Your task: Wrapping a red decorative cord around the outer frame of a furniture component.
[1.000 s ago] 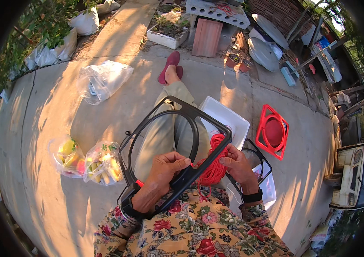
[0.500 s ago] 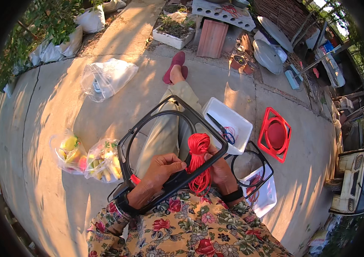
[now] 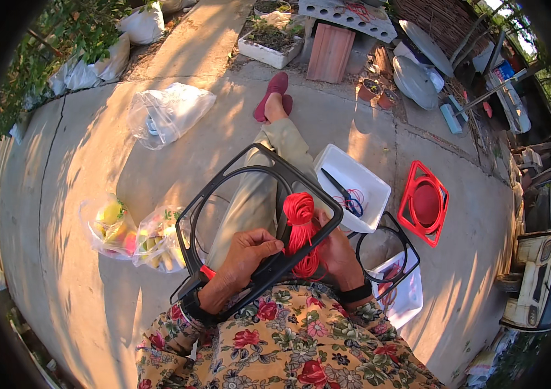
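The left hand [image 3: 244,258] is closing thumb and forefinger narrowly at one black frame's [image 3: 271,270] near bar; the right hand [image 3: 338,254] is holding one red cord bundle [image 3: 299,211] over that bar, above the lap. Two white trays [image 3: 374,187] are lying rightward.

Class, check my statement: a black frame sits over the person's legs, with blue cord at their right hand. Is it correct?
The colour is wrong: the head view shows red cord at the person's right hand. The black frame is over their legs.
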